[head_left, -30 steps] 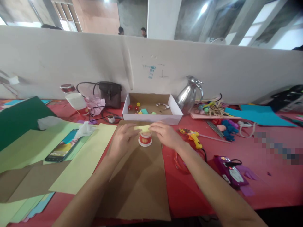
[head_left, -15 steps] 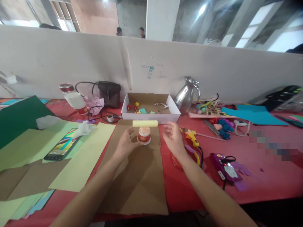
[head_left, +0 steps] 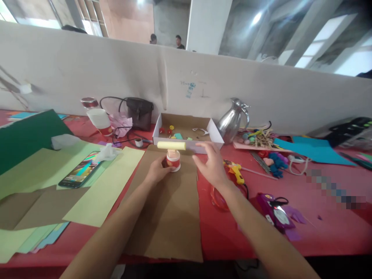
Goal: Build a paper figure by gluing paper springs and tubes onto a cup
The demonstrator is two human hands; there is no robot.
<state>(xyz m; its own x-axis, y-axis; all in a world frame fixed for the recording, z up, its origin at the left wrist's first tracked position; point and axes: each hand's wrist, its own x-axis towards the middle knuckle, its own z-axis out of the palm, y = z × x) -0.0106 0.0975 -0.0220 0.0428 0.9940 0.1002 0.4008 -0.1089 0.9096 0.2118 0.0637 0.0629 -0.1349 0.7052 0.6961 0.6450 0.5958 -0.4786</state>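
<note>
We are holding a small red and white cup (head_left: 173,161) with our left hand (head_left: 157,171), the fingers wrapping its near left side, clamped on it. The cup is standing upright on a brown paper sheet (head_left: 168,209), and a rolled yellow paper tube (head_left: 171,145) is lying crosswise on its top, sticking out past the fingers on both sides. Our right hand (head_left: 211,164) is hovering just to the right of the cup, palm down, its fingers (head_left: 200,146) spread apart and touching nothing; the tube's right end is near their tips.

Just beyond both sets of fingers an open white box (head_left: 215,135) is sitting on the red tabletop (head_left: 328,221), with small coloured bits inside. To the right of our right-hand fingers a yellow glue gun (head_left: 236,171) is lying, and farther beyond it a metal jug (head_left: 232,121) is standing. Nearer to us on that side a purple gadget (head_left: 276,211) is resting.

Left of our left-hand fingers pale green paper sheets (head_left: 107,186) are spreading out, with a phone (head_left: 80,174) lying on them, its screen lit. Beyond those, a brown bag (head_left: 141,112) and a white paper cup (head_left: 100,120) are standing near the partition wall (head_left: 87,73).
</note>
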